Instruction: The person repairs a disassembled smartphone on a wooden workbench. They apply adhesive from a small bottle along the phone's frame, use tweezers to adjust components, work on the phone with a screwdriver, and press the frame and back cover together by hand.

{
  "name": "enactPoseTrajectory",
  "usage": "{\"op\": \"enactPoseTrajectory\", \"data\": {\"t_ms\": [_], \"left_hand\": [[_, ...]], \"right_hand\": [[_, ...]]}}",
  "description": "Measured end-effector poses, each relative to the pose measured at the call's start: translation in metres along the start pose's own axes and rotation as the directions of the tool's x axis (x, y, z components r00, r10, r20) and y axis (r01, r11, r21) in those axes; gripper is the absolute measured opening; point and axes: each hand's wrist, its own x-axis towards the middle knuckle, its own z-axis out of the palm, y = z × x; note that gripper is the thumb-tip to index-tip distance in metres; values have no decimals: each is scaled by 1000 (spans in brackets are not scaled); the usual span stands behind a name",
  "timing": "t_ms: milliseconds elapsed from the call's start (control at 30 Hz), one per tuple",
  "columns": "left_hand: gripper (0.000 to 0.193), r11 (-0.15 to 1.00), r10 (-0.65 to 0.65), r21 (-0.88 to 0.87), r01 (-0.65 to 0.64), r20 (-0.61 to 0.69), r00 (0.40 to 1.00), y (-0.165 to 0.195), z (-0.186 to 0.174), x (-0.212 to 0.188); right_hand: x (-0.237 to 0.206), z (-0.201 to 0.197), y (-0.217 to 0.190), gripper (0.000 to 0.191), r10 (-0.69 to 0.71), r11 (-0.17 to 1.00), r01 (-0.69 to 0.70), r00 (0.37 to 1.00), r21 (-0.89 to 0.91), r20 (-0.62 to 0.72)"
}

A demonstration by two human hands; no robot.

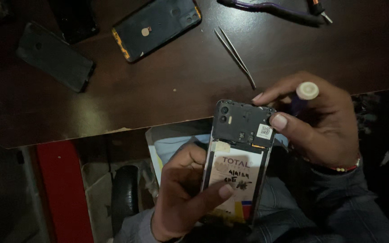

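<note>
While our left hand (183,198) clamps one opened phone (238,157), long axis upright, cameras toward the bench (181,85), our right hand (314,119) grips what seems a screwdriver (303,96); three back covers (156,27) and one pair of tweezers (236,54) lie beyond.

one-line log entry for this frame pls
left hand: holds opened phone, back cover off | right hand: small screwdriver at phone's top edge | table: tweezers, back cover
</note>
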Motion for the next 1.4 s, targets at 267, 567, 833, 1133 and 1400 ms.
{"op": "enactPoseTrajectory", "data": {"t_ms": [267,567,833,1133,1400], "left_hand": [[20,997,62,-55,-59,46,997,-4,1,3],[21,998,37,-53,-36,30,999,-5,-2,2],[25,998,24,55,-26,37,999,-3,0,4],[21,992,123,-27,-122,74,990,-17,-2,13],[18,973,176,136,-186,79,981,-15,-5,17]], "right_hand": [[2,-1,2,19,16,1000,-16,1000,8,23],[5,-4,7,18,18,999,-21,998,41,67],[3,3,-1,19,49,998,-50,998,-26,-48],[-5,2,-8,18,35,992,-50,992,-119,-122],[-6,4,-13,19,-24,977,-8,989,-213,-147]]}}
